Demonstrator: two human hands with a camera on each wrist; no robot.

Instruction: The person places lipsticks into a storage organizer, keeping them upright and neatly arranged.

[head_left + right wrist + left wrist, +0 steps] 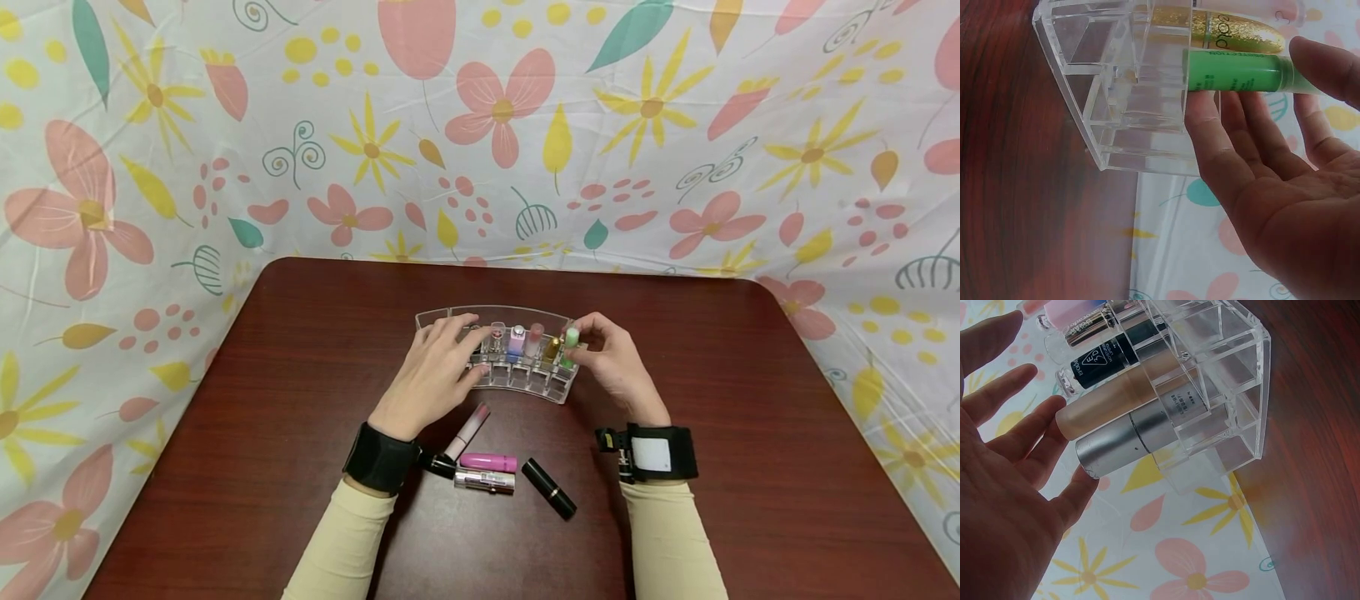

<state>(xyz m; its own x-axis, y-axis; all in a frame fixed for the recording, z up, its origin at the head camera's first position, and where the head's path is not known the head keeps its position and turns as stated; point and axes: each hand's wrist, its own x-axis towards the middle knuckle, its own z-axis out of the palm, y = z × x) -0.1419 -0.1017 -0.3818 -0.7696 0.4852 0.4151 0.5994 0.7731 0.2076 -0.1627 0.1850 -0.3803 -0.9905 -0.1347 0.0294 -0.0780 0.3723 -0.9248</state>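
Note:
A clear acrylic lipstick organizer (519,388) stands on the table with a row of lip tubes in its rear slots. My right hand (621,367) pinches a green lip balm tube (1233,72) at the organizer's right end, thumb at its pale cap. Beside it stands a gold glittery tube (1238,31). My left hand (426,377) rests around the left end, fingers spread near the tube tops. In the left wrist view, a silver tube (1124,447), a beige frosted tube (1107,403) and a black tube (1102,364) stand near those fingers.
In front of the organizer lie a pink tube (489,462), a silver tube (484,481), a black tube (549,488) and a lip gloss (467,432) with a black cap. A flower-print cloth (600,225) hangs behind the brown table (750,417).

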